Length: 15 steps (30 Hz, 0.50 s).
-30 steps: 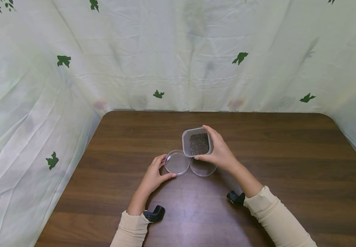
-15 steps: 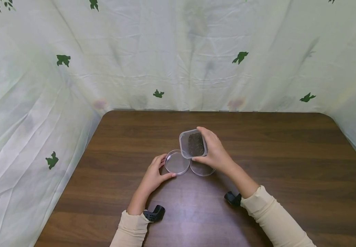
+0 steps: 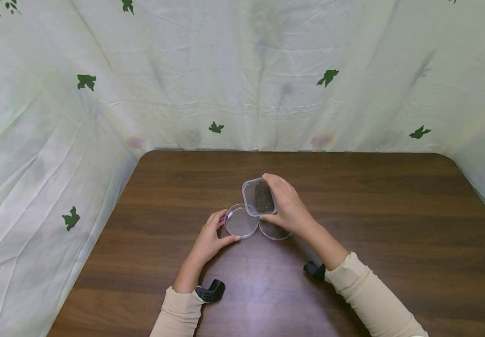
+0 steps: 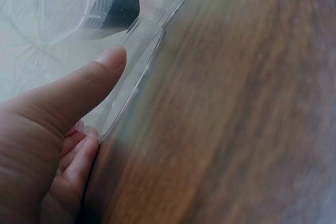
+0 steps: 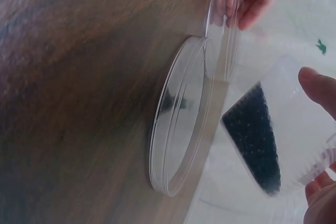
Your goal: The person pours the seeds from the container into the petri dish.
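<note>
My right hand (image 3: 290,206) grips a clear square plastic tub (image 3: 249,199) by its sides, thumb at the near side and fingers at the far side. Dark, fine grains (image 5: 254,140) are heaped against one wall of the tilted tub, whose mouth leans left. Low on the table, my left hand (image 3: 206,238) holds a clear petri dish (image 3: 240,225), thumb and fingers at opposite parts of its rim. A second clear dish (image 3: 275,232) lies beside it on the right, partly hidden under the tub and right hand. In the right wrist view no grains show in that second dish.
The brown wooden table (image 3: 372,224) has rounded far corners. Behind it and along the sides hangs a pale cloth (image 3: 175,70) with green leaf-like shapes. A black wrist device (image 3: 211,291) sits at the left wrist, another (image 3: 314,271) at the right.
The right hand has moved slightly left with the tub and tipped it further left, so the grains show as a narrower patch. Left hand and both dishes have stayed put.
</note>
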Each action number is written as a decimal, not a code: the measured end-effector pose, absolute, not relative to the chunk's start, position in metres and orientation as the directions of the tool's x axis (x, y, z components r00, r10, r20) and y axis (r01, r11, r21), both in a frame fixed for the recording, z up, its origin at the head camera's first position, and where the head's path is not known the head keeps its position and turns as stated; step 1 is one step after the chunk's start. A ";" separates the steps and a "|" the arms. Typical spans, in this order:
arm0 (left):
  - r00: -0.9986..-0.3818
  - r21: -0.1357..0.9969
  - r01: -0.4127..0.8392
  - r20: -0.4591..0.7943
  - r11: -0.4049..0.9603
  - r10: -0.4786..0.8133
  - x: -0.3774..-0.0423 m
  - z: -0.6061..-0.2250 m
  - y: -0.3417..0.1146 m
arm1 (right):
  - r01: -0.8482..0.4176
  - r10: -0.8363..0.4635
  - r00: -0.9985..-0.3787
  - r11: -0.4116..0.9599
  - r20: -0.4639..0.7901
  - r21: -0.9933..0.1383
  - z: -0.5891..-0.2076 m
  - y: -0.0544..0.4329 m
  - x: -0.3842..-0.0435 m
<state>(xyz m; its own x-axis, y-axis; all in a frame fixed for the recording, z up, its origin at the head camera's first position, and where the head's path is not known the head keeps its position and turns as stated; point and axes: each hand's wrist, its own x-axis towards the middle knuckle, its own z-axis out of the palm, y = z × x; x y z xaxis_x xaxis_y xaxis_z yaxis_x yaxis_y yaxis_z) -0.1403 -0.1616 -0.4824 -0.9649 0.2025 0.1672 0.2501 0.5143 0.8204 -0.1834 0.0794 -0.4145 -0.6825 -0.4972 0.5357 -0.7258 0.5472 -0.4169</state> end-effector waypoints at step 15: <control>-0.964 0.816 0.255 0.171 0.519 0.205 -0.140 -0.482 -0.162 | -0.760 -0.558 -0.633 0.578 0.536 -0.296 -0.417 0.074 -0.185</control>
<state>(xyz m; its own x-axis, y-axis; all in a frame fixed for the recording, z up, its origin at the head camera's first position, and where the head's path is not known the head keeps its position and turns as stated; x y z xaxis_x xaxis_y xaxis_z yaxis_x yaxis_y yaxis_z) -0.1405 -0.1620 -0.4825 -0.9638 0.2047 0.1707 0.2547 0.5193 0.8158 -0.1847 0.0741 -0.4172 -0.6332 -0.5584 0.5360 -0.7603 0.5783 -0.2958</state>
